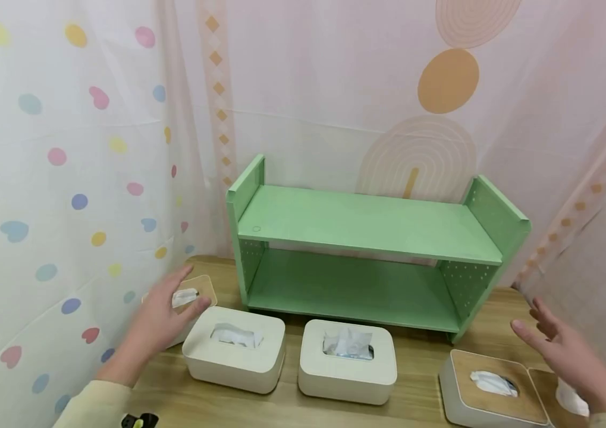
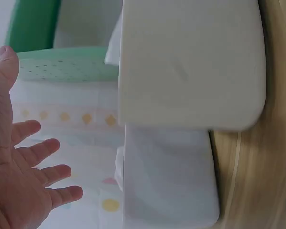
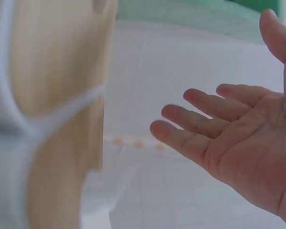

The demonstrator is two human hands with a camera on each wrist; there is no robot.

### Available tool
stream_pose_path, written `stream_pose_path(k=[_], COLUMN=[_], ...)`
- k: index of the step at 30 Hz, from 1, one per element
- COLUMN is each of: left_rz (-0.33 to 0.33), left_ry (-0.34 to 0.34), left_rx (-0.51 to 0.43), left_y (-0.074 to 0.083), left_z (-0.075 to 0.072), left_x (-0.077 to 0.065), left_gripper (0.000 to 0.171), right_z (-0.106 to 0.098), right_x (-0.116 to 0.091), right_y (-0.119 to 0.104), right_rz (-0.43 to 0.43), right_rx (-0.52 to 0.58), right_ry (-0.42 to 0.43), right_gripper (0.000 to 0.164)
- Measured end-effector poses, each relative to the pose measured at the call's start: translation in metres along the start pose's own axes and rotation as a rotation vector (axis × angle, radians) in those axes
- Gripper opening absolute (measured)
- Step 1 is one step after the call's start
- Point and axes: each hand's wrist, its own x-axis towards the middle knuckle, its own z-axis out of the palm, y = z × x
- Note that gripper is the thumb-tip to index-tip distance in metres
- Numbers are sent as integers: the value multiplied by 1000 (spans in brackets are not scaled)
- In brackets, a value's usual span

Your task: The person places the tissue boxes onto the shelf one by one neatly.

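Note:
My left hand (image 1: 166,312) hovers over a wood-topped tissue box (image 1: 207,288) at the left, fingers spread and holding nothing. Just right of it stands a cream tissue box (image 1: 234,348), seen side-on as a pale box (image 2: 190,62) in the left wrist view. A second cream tissue box (image 1: 348,361) sits in the middle, tissue poking from its slot. At the right my right hand (image 1: 565,348) is raised with straight fingers and nothing in it. Below it are a wood-lidded tissue box (image 1: 495,386) and another wood-lidded one (image 1: 551,395), partly covered by the forearm.
A green two-tier shelf (image 1: 367,223) stands at the back of the wooden table (image 1: 415,392), nothing on its boards. Patterned curtains (image 1: 313,77) hang behind and to the left. A small black object (image 1: 141,421) lies at the front left edge.

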Motion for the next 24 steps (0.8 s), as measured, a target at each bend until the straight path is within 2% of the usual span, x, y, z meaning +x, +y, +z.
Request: stream_pose_path(k=[7, 9, 14, 16, 20, 24], left_rz=[-77, -80, -54, -42, -40, -55], left_ry=[42, 62, 128, 135, 90, 1], left_rx=[-96, -117, -161, -180, -242, -333], left_y=[18, 24, 39, 48, 72, 100], left_z=[6, 8, 18, 23, 36, 53], left_x=[-22, -29, -37, -39, -39, -41], left_gripper=[82, 80, 71, 68, 66, 69], right_z=[20, 26, 39, 47, 67, 88], right_x=[-17, -20, -26, -27, -29, -28], right_y=[-10, -14, -28, -35, -51, -68], right_rz=[-12, -18, 10, 8, -53, -173], right_rx=[30, 53, 87, 107, 164, 224], right_ry=[111, 123, 90, 81, 86, 85], right_gripper=[82, 80, 81, 80, 74, 67])
